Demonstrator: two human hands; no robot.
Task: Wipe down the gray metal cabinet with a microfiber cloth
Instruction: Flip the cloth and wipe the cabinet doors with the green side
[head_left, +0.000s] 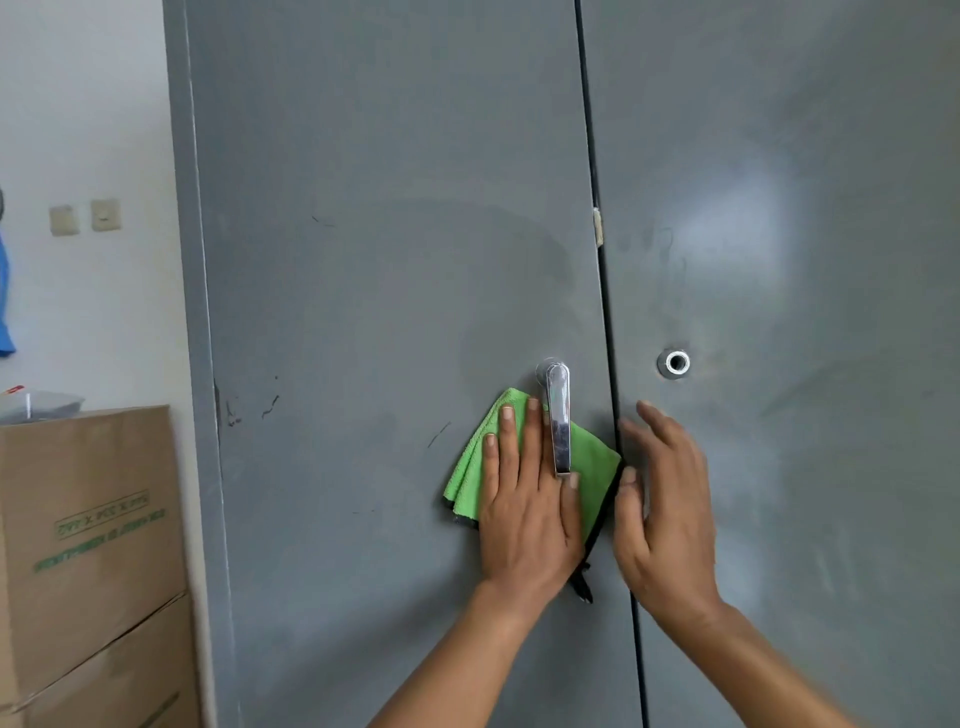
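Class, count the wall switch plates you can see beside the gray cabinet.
2, side by side on the white wall left of the cabinet: left plate, right plate. Others may be outside the frame.

The cabinet (395, 260) is plain gray on both doors, marked with a few dark scuffs and a pale shine on the right door. Its handle (558, 421) is bright chrome, and the ring (674, 362) on the right door is silver. The cloth (470, 467) is lime green with a black edge. The boxes (88, 545) are brown cardboard with green print. The wall (88, 104) is white, with 2 beige switches (85, 216).
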